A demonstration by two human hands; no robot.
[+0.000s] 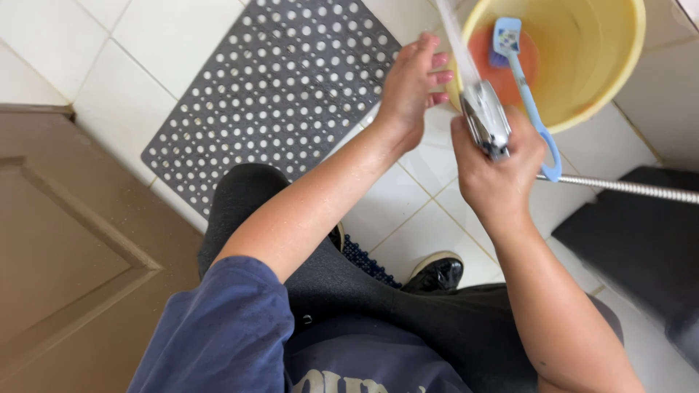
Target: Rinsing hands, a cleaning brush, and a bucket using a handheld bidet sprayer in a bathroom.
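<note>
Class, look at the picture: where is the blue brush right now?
In the head view, upper right: the blue brush stands head-down inside the yellow bucket, its handle leaning over the rim beside the right hand.

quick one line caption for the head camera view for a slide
Right hand aims a chrome shower head spraying past the open left hand beside a yellow bucket holding a blue brush.

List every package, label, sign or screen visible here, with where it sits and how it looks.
No packages, signs or screens in view.
Shirt print: pale lettering on the dark blue shirt, bottom edge of the view, cut off by the frame.
Nothing printed shows on the yellow bucket, the blue brush, or the chrome spray head that the right hand holds.
</note>
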